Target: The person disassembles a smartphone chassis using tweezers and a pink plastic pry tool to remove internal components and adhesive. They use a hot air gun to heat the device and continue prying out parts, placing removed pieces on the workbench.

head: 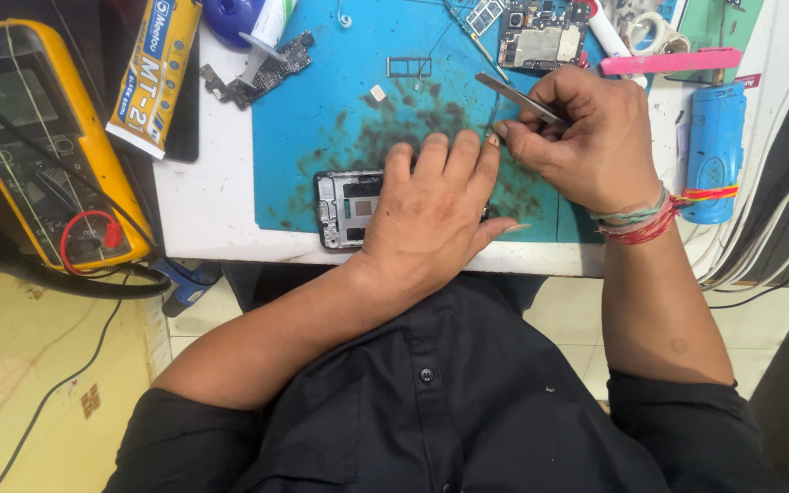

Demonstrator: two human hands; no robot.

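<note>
An opened phone frame (344, 208) lies on a stained blue work mat (321, 110) near the table's front edge. My left hand (431, 205) lies flat over most of the phone, pressing it down, so only the phone's left end shows. My right hand (577, 137) is closed around metal tweezers (518, 99), whose upper end sticks out toward the back left. The tweezers' tips point down beside my left fingertips and are hidden by the hands.
A yellow multimeter (43, 146) with leads sits at the left. A glue tube (155, 73), a circuit board (262, 75), a second board (541, 35), a small metal tray frame (409, 66), a pink tool (670, 61) and a blue cylinder (712, 151) surround the mat.
</note>
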